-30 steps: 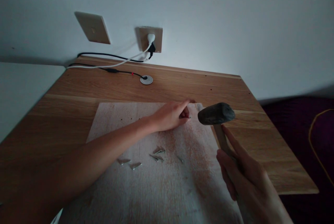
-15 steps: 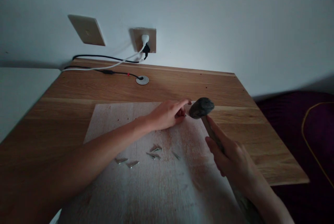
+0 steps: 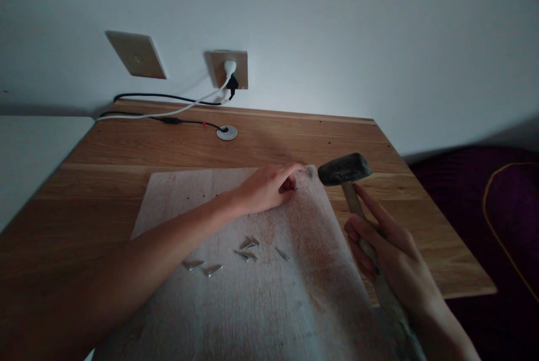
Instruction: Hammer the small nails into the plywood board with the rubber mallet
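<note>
Left hand [image 3: 267, 188]: grip's pinched pretty much closed on a nail [image 3: 296, 187], mostly hidden, near the board's far right corner
Right hand [image 3: 393, 248]: grip's wrapped snug round the handle of the hammer [image 3: 344, 169], head up beside that same corner
Loose nails [image 3: 248, 242]: scattered between the board's side edges
Board [image 3: 236, 310]: lying on the desk [image 3: 425, 226], short of its far edge

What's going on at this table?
A person's right hand grips a hammer with a dark blocky head and a wooden handle. The left hand appears to pinch a small metal piece, probably a nail, near the far right corner of a pale, worn wooden board. Several thin silvery nails lie loose on that board, which lies on a brown wooden tabletop.
</note>
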`<move>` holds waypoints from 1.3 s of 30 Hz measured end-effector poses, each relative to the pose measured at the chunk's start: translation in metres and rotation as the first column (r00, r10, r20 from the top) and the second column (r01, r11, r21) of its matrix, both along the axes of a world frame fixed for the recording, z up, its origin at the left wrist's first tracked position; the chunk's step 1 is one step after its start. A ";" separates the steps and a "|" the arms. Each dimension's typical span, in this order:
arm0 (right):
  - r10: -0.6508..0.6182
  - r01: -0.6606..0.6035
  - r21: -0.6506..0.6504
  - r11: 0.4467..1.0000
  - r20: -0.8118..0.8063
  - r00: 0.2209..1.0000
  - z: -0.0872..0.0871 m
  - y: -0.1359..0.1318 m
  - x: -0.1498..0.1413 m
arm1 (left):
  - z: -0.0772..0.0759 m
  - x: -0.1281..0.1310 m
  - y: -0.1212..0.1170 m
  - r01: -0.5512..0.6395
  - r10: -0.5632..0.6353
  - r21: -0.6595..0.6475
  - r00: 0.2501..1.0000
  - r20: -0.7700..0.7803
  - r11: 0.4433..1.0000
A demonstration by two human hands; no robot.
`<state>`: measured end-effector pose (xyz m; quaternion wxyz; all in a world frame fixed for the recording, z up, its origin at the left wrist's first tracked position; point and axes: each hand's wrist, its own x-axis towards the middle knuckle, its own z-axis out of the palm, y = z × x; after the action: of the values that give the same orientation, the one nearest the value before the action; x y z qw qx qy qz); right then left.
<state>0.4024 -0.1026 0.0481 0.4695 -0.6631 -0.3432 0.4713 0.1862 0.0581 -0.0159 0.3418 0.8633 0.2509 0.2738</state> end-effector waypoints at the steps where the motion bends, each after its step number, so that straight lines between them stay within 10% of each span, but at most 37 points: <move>1: 0.004 -0.004 -0.005 1.000 -0.040 0.999 -0.001 -0.001 0.001 | 0.000 0.000 0.000 0.001 -0.001 0.003 1.000 -0.001 1.000; 10: -0.004 -0.115 -0.131 0.985 -0.674 0.738 0.009 -0.009 0.016 | -0.001 0.001 0.000 -0.005 0.005 0.018 1.000 -0.010 1.000; 16: 0.035 -0.119 -0.041 0.992 -0.820 0.572 -0.004 -0.011 0.025 | 0.000 0.000 0.000 -0.011 0.011 0.012 1.000 -0.010 1.000; 32: 0.084 -0.142 -0.021 0.990 -0.714 0.695 -0.023 0.000 0.026 | 0.030 -0.018 0.006 0.110 -0.117 -0.164 0.992 -0.035 0.980; 39: -0.010 -0.007 -0.023 1.000 -0.654 0.756 -0.033 0.005 0.025 | 0.055 -0.042 -0.032 0.166 -0.099 0.248 0.960 -0.263 0.954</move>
<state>0.4271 -0.0973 0.0151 0.5523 -0.4627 -0.1516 0.6767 0.1437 0.0261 0.0394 0.2058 0.9438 0.1936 0.1714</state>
